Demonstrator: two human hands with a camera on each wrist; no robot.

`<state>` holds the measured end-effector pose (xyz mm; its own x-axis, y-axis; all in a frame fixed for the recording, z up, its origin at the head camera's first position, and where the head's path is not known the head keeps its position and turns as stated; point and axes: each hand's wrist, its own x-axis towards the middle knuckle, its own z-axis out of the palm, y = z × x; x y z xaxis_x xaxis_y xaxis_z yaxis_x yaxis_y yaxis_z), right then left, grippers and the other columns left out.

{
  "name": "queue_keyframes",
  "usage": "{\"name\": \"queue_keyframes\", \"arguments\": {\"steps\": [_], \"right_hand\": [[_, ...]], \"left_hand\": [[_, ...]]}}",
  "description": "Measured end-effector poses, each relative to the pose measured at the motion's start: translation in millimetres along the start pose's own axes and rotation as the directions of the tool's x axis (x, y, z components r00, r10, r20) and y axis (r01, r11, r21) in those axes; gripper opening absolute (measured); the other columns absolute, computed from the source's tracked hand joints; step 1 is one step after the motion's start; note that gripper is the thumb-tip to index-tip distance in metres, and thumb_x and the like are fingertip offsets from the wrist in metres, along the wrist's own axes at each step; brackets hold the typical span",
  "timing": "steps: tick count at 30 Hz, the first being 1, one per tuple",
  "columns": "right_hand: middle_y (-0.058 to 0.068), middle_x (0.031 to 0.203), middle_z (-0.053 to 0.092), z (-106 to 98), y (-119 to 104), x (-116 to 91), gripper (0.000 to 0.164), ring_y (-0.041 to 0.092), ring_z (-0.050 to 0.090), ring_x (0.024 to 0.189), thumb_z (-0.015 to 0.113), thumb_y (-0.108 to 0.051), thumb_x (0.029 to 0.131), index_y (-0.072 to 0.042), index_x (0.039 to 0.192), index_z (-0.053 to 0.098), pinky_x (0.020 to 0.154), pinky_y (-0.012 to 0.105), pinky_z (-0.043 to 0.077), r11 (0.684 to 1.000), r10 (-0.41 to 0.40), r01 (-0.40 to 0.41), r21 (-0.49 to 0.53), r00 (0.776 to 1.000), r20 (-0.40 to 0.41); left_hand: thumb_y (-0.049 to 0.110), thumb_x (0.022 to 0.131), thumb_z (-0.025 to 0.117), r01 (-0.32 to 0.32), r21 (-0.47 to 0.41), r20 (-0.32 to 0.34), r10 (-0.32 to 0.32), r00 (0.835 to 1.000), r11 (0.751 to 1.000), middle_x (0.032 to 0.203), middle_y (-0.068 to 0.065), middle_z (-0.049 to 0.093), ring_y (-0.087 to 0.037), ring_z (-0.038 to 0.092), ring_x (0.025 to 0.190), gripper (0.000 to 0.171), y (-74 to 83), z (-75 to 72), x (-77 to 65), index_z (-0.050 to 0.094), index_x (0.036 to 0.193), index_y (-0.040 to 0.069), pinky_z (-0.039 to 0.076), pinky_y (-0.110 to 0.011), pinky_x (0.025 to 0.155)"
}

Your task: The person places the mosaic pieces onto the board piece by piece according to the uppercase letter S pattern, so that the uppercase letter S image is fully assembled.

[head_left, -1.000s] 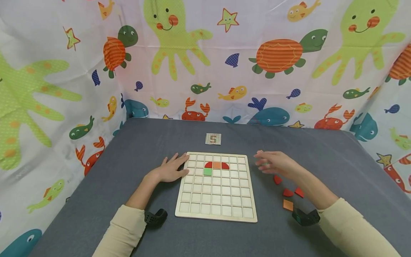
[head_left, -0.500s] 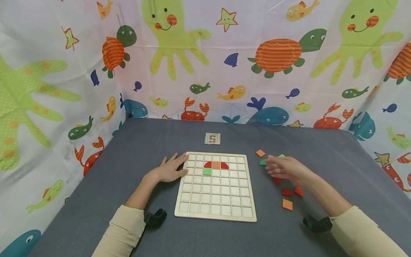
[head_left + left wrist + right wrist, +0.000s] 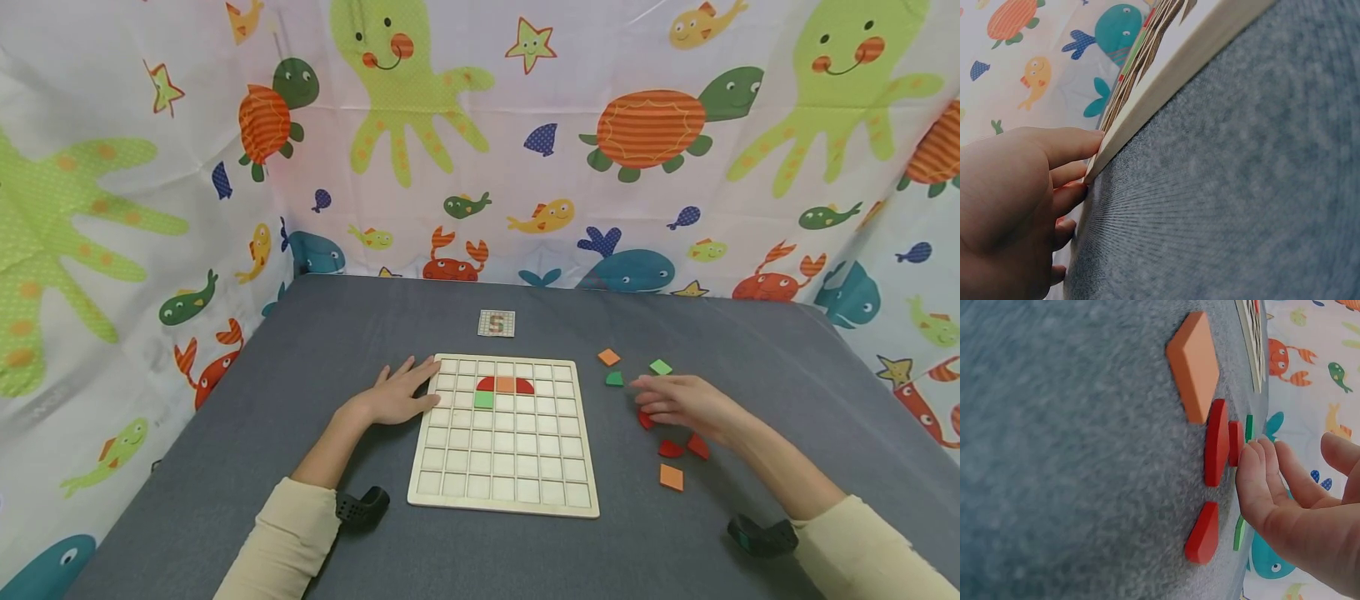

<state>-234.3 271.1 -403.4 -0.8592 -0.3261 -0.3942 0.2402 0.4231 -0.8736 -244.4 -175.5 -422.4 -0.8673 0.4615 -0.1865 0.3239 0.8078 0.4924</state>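
In the head view, a wooden grid board (image 3: pixel 504 510) lies on the grey cloth. Its upper cells hold an orange square tile (image 3: pixel 506 385) between two red rounded tiles, with a light green square tile (image 3: pixel 483 400) below the left one. My left hand (image 3: pixel 395 397) rests at the board's left edge, fingertips touching its side in the left wrist view. To the right, my right hand (image 3: pixel 693 407) hovers over loose tiles, its thumb apart from the fingers and nothing held. Beneath and around it lie red rounded tiles (image 3: pixel 671 449), an orange square (image 3: pixel 672 477) and a dark green tile (image 3: pixel 615 378).
Behind the board lies a small card (image 3: pixel 497 323) with an S-like pattern on a grid. A second orange tile (image 3: pixel 609 357) and a light green tile (image 3: pixel 661 367) lie right of the board. A sea-animal curtain (image 3: pixel 480 133) hangs behind the table.
My right hand has moved right, away from the board and over the loose tiles, uncovering the far orange tile and the green ones. The left hand and board have stayed put.
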Motion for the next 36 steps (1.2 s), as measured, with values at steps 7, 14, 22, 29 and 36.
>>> {"name": "queue_keyframes", "arguments": {"steps": [7,14,22,29,36], "right_hand": [[0.031,0.138,0.041,0,5,-7,0.058,0.032,0.05,0.119,0.046,-0.03,0.102,0.01,0.142,0.034,0.093,0.034,0.046,0.998,-0.054,0.053,-0.022,0.998,-0.039],[0.029,0.136,0.043,8,10,-10,0.052,0.035,0.051,0.116,0.057,-0.023,0.098,0.01,0.136,0.043,0.089,0.037,0.049,0.983,-0.138,0.123,-0.135,0.985,-0.108],[0.017,0.112,0.061,17,12,-11,0.041,0.029,0.056,0.1,0.067,-0.014,0.09,0.005,0.125,0.057,0.078,0.035,0.05,0.945,-0.175,0.108,-0.307,0.964,-0.198],[0.016,0.107,0.061,23,14,-11,0.036,0.027,0.059,0.093,0.069,-0.008,0.087,0.005,0.119,0.06,0.076,0.036,0.051,0.933,-0.205,0.119,-0.34,0.951,-0.229],[0.012,0.1,0.063,26,13,-12,0.034,0.025,0.06,0.087,0.073,-0.007,0.084,0.003,0.114,0.064,0.068,0.032,0.052,0.901,-0.239,0.123,-0.417,0.941,-0.239]], "left_hand": [[0.032,0.1,0.049,0.002,0.004,-0.005,-0.002,1.0,1.0,0.156,-0.016,0.018,-0.039,0.005,0.142,0.064,-0.8,1.2,0.2,0.023,0.152,0.005,-0.001,-0.062,0.107],[0.032,0.1,0.048,-0.01,-0.006,-0.001,0.01,1.0,1.0,0.156,-0.016,0.017,-0.04,0.005,0.142,0.064,-1.7,0.7,-0.3,0.023,0.152,0.005,-0.002,-0.063,0.107],[0.032,0.1,0.048,-0.012,-0.004,0.002,0.012,1.0,1.0,0.156,-0.016,0.016,-0.039,0.004,0.142,0.064,-1.8,0.7,-0.5,0.022,0.152,0.005,-0.002,-0.062,0.107],[0.033,0.1,0.049,-0.006,-0.001,0.003,0.006,1.0,1.0,0.156,-0.015,0.016,-0.039,0.003,0.142,0.065,-2.0,1.9,0.2,0.021,0.152,0.006,-0.002,-0.062,0.107],[0.032,0.1,0.049,-0.008,-0.001,-0.01,0.008,1.0,1.0,0.156,-0.016,0.017,-0.04,0.004,0.142,0.065,-0.9,1.1,-0.6,0.023,0.152,0.004,-0.002,-0.062,0.107]]}}
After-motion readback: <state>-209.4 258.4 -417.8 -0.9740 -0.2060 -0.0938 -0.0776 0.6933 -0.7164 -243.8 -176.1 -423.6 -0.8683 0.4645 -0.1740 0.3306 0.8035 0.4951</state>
